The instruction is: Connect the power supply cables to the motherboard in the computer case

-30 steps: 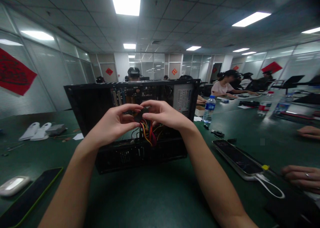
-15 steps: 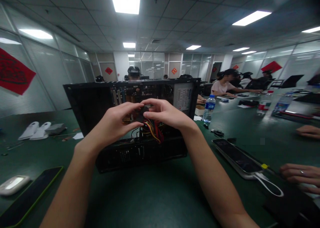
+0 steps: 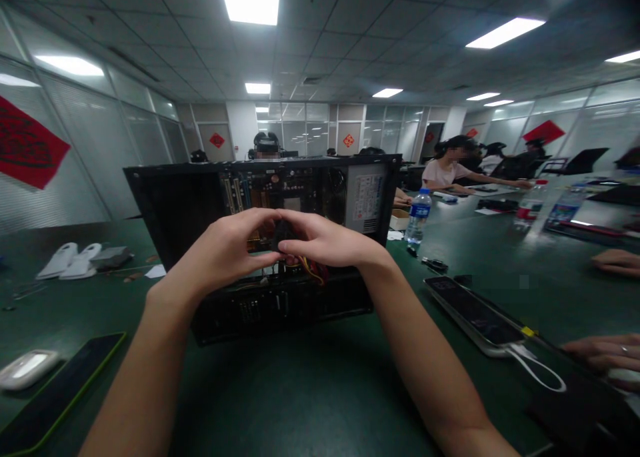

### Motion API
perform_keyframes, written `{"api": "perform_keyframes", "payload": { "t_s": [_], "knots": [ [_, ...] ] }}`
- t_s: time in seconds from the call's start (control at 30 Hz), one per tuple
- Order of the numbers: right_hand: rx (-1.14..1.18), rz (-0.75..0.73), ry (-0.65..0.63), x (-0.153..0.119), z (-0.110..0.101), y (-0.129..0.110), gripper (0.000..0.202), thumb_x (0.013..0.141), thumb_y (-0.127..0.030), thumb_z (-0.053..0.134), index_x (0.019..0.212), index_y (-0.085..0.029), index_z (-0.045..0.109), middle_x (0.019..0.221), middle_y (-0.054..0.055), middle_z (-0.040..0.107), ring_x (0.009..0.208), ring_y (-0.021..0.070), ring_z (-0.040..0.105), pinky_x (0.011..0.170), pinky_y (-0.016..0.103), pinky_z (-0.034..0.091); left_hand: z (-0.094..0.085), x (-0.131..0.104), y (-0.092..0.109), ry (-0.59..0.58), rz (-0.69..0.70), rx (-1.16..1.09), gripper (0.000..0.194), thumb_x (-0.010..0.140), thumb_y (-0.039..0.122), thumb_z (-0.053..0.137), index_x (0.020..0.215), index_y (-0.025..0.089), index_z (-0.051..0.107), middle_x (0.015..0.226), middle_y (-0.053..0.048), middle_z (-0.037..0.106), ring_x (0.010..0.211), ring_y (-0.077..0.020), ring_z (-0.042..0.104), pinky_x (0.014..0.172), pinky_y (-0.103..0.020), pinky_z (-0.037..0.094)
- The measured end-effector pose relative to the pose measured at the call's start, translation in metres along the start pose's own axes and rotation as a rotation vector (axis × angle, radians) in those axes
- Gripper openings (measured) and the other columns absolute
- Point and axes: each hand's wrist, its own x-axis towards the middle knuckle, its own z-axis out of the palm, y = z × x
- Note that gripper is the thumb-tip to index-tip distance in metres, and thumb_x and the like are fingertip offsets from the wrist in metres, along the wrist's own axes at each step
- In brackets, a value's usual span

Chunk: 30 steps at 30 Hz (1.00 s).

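An open black computer case (image 3: pixel 165 193) stands before me, its inside facing me and a labelled power supply (image 3: pixel 367 193) at its upper right. In front of the opening, my left hand (image 3: pixel 225 247) and my right hand (image 3: pixel 327 238) meet fingertip to fingertip. Pinched between them is a small black connector (image 3: pixel 283 233), partly covered by my fingers. Red, yellow and dark power wires (image 3: pixel 314 270) hang below my right hand. Behind my fingers, part of the circuit board (image 3: pixel 295 190) shows; the rest is hidden or dark.
Right of the case are a water bottle (image 3: pixel 419 218), a phone on a pale slab (image 3: pixel 475 310) with a white cable, and another person's hand (image 3: pixel 607 353). To the left lie white slipper-like items (image 3: pixel 70 260), a black-and-green slab (image 3: pixel 65 393) and a pale oval device (image 3: pixel 30 369).
Both hands, with the black connector between them, have shifted slightly left and down. My right hand covers more of the coloured wires than before.
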Motion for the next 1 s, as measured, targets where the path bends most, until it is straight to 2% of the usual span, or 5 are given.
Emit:
{"api": "perform_keyframes", "payload": {
  "t_s": [0.27,0.47,0.7,0.83,1.0],
  "knots": [
    [-0.033,-0.019,0.088,0.006,0.005,0.009,0.056,0.086,-0.017,0.061,0.142,-0.015,0.054,0.14,0.011,0.06,0.127,0.0255,0.057,0.115,0.046,0.043,0.001,0.001,0.0,0.006,0.001,0.023,0.058,0.089,0.045,0.067,0.139,0.017,0.057,0.132,-0.014,0.068,0.117,-0.0292,0.066,0.102,-0.043,0.052],
    [-0.024,0.063,0.152,0.005,0.008,0.012,0.074,0.084,-0.02,0.065,0.153,-0.014,0.04,0.159,0.015,0.042,0.147,0.0287,0.039,0.124,0.049,0.03,0.009,0.001,-0.002,-0.011,-0.007,0.025,0.06,0.09,0.041,0.066,0.146,0.021,0.052,0.14,-0.013,0.063,0.125,-0.0308,0.062,0.108,-0.047,0.049],
    [0.008,-0.017,0.131,0.007,0.006,0.014,0.057,0.095,-0.028,0.058,0.149,-0.015,0.043,0.15,0.014,0.053,0.134,0.0244,0.054,0.115,0.044,0.045,0.004,-0.001,-0.006,-0.019,-0.006,-0.004,0.059,0.089,0.051,0.067,0.139,0.021,0.058,0.138,-0.013,0.062,0.125,-0.0312,0.06,0.108,-0.047,0.049],
    [-0.291,-0.148,0.261,0.011,0.006,0.028,0.044,0.102,-0.021,0.044,0.146,-0.017,0.049,0.138,0.012,0.061,0.126,0.0224,0.059,0.112,0.045,0.047,-0.002,-0.002,-0.01,-0.038,-0.023,-0.033,0.059,0.088,0.055,0.067,0.134,0.019,0.061,0.135,-0.014,0.062,0.122,-0.0312,0.061,0.107,-0.047,0.05],
    [-0.716,-0.316,0.332,0.009,0.019,0.054,0.039,0.103,-0.019,0.044,0.139,-0.025,0.059,0.135,0.012,0.06,0.127,0.0242,0.056,0.111,0.047,0.05,-0.005,-0.003,-0.017,-0.067,-0.061,-0.092,0.06,0.084,0.058,0.069,0.13,0.019,0.065,0.129,-0.014,0.067,0.12,-0.0317,0.062,0.106,-0.047,0.05]
  ]
}}
